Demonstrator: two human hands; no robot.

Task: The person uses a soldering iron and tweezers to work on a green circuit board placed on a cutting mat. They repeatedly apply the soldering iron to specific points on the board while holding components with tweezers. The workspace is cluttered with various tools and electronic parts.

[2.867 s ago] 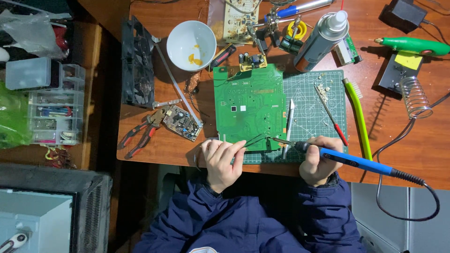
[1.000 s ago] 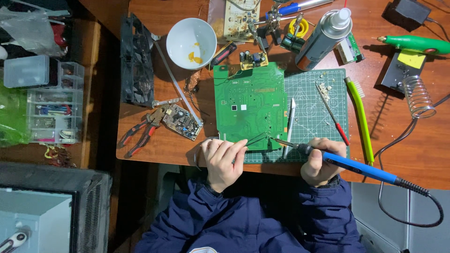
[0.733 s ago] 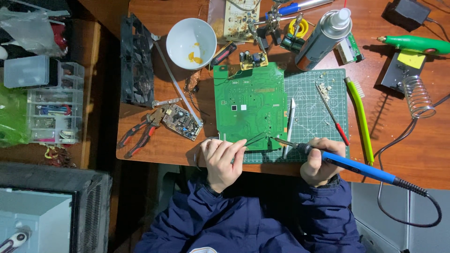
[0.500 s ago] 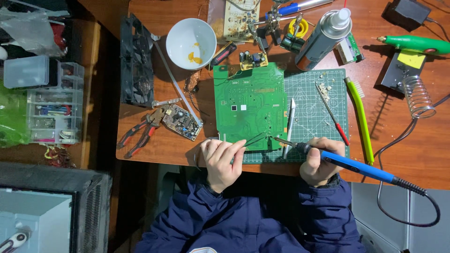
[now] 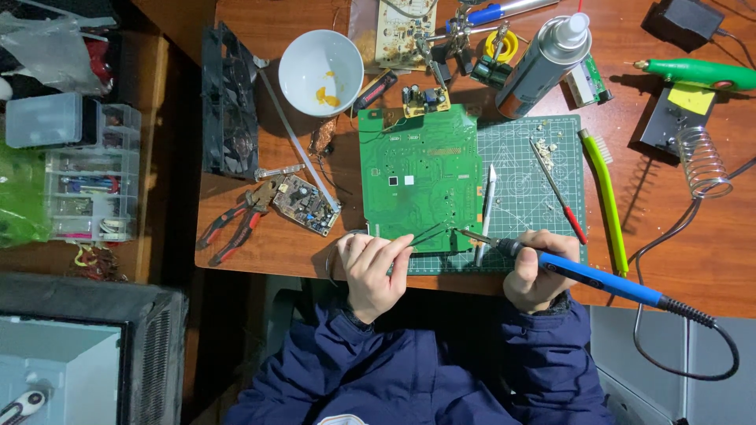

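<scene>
At the lower middle of the frame, the left hand (image 5: 372, 271) is closed around a pair of dark tweezers (image 5: 425, 234), whose tips rest on the lower right edge of the large green circuit board (image 5: 417, 177). Just right of it, the right hand (image 5: 539, 269) grips a blue-handled soldering iron (image 5: 587, 273); its metal tip points left and meets the same lower edge of the board, right beside the tweezer tips. The iron's black cable (image 5: 693, 346) loops away toward the lower right.

The board lies at the centre of the wooden tabletop (image 5: 709, 252), its right part overlapping a green cutting mat (image 5: 528, 169). On the mat lie a white pen-like tool (image 5: 488, 208) just beside the board and a thin red-handled screwdriver (image 5: 559, 193) further right. A yellow-green brush (image 5: 605, 201) lies along the mat's right edge.

Left of the board sit a small brown circuit board (image 5: 307, 205) and red-handled pliers (image 5: 232, 224). Above those, in the upper left of the tabletop, stand a white bowl (image 5: 321, 63) with orange bits inside and a black fan (image 5: 228, 106) on edge. A grey spray can (image 5: 543, 59) lies at the upper middle. In the upper right are a green rotary tool (image 5: 697, 73) and a coiled-wire iron stand (image 5: 701, 161). At the far left of the frame, off the tabletop, is a clear parts organiser (image 5: 79, 173).
</scene>
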